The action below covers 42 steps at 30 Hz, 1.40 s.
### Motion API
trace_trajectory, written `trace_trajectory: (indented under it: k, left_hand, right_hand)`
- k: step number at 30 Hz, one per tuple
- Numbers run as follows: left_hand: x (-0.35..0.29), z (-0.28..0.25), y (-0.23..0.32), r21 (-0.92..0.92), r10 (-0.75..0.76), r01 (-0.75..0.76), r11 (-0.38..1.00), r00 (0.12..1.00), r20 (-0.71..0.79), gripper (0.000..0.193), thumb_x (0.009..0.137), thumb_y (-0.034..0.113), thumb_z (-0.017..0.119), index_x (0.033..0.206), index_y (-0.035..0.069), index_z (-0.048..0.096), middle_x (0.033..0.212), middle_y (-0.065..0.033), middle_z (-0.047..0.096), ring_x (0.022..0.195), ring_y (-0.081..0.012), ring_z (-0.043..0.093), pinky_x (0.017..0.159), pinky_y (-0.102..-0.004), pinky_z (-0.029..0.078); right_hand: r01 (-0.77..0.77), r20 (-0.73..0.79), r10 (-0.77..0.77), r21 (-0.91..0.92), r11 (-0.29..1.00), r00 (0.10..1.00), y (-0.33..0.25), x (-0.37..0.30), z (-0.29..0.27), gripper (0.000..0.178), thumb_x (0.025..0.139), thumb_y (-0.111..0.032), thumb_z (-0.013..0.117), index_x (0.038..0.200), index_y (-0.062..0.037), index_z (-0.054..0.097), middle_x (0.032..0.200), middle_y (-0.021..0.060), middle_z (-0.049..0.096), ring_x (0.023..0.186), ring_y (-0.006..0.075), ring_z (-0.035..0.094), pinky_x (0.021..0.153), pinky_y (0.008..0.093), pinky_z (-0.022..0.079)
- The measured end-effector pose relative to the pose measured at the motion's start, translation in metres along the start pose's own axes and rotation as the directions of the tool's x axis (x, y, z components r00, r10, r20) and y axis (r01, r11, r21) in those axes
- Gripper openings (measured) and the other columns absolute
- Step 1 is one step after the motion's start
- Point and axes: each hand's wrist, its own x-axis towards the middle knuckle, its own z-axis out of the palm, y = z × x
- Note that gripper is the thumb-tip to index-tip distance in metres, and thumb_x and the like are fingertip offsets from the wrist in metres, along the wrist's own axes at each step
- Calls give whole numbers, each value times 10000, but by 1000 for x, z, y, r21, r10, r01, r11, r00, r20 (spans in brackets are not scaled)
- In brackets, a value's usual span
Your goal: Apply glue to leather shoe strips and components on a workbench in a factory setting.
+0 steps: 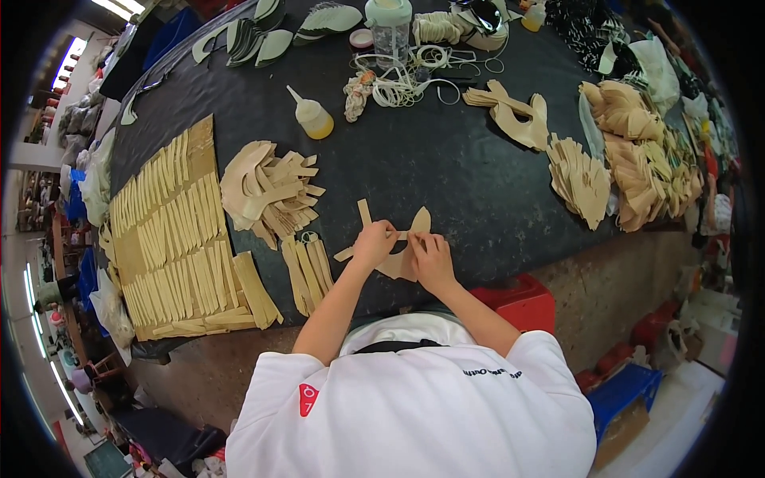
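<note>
At the table's near edge, both hands work on a beige cut leather piece (421, 218) with straps and an opening, which looks like a shoe upper. My left hand (374, 245) is closed on a narrow strap of it, fingertips pinched together. My right hand (431, 260) pinches the piece close by, its fingertips near the left ones. Parts of the piece are hidden under the fingers. Left of my hands lie a small bundle of pale strips (306, 271) and a fanned pile of beige leather pieces (267, 190).
A brown board (205, 143) carries rows of pale strips at left. Farther off stand a squeeze bottle with yellow liquid (313, 119), white cord (396, 88) and a clear jar (389, 36). Stacked leather pieces (578, 182) lie at right. A red stool (518, 303) stands beside me.
</note>
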Motion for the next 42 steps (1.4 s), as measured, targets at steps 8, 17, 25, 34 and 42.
trace_trajectory:
  k: [8,17,25,34,42]
  left_hand:
    - [1,2,2,10,-7,7,1000,1000,-14,228,812,241,605,882,28,641,794,-147,643,770,-305,628,672,-388,494]
    - [-5,-1,0,54,35,-33,998,999,-36,209,794,229,618,869,35,618,780,-143,626,748,-317,619,648,-389,489]
    - [-51,-13,-21,126,98,-48,991,898,-428,247,792,139,622,992,45,511,1008,-111,506,725,-274,598,680,-346,492]
    - [-76,31,-12,-823,-581,261,505,808,-101,525,786,126,670,1205,-50,405,1020,-129,565,852,-177,555,712,-289,461]
    - [-55,26,-18,-932,-345,146,331,938,24,339,887,45,493,1206,-13,394,1062,-127,568,905,-215,609,767,-345,529]
  right_hand:
    - [-1,-42,0,-27,1000,999,3,-2,9,474,716,-53,601,1186,-60,543,1038,68,506,944,246,479,802,370,404]
    - [172,24,-172,-265,949,985,-3,2,3,416,765,-122,536,1173,-46,549,980,55,500,903,203,482,730,325,396]
    - [206,91,-190,-238,949,978,-2,12,4,426,755,-97,544,1172,-10,543,889,76,531,848,212,518,695,308,404]
    - [-381,64,382,329,864,922,25,12,-17,476,754,-75,608,1197,4,452,904,127,553,857,295,523,749,403,407]
    - [-602,322,562,33,798,762,-7,37,-16,315,680,-178,667,951,-90,534,865,87,575,909,264,514,802,394,338]
